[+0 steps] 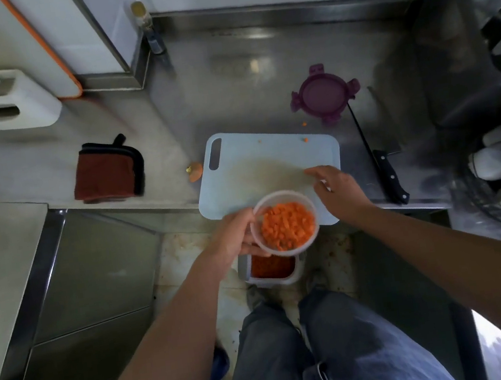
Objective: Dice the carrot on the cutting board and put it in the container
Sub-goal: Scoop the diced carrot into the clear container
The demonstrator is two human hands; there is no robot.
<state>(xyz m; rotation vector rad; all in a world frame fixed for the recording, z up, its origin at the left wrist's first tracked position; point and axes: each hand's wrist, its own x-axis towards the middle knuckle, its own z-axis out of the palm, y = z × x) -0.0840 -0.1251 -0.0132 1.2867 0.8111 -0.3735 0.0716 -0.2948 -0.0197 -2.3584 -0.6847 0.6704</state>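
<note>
The left hand gripped a round, translucent plastic container by its rim, holding it just off the near edge of the pale blue cutting board. Small orange carrot cubes filled it. The right hand hovered over the board, fingers loosely straight, grasping nothing. A black-handled knife and a round purple clip lid lay on the steel counter
</note>
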